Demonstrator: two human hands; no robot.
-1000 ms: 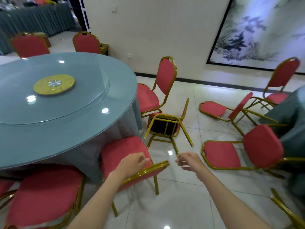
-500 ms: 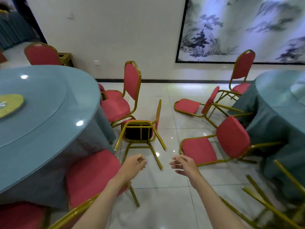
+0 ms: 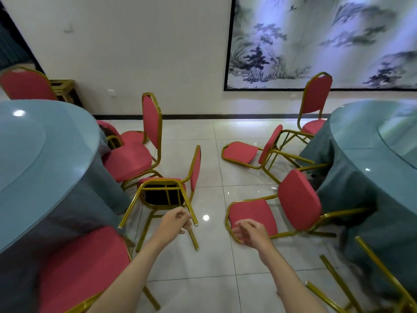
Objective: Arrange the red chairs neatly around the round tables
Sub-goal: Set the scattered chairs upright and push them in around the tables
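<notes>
A red chair with a gold frame lies tipped on its back [image 3: 171,190], legs pointing at me, in the middle of the floor. My left hand [image 3: 174,222] hovers at its nearest leg with loosely curled fingers, holding nothing. My right hand [image 3: 250,230] hangs empty, fingers relaxed, over the seat edge of a second toppled chair [image 3: 293,208]. A third toppled chair [image 3: 250,152] lies further back. Upright chairs stand at the left round table [image 3: 33,159]: one [image 3: 133,154] behind the tipped chair, one [image 3: 74,274] near me. Another upright chair [image 3: 316,105] stands by the right round table [image 3: 372,159].
Both tables carry blue-green cloths down to the floor. Gold chair legs [image 3: 361,279] jut out low at the right. A white wall with a large ink painting [image 3: 322,41] closes the back. Glossy white tiles lie between the tables.
My view has swung right, away from the left table toward the toppled chairs. My left hand has left the near chair's backrest and both hands have moved forward to the fallen chairs.
</notes>
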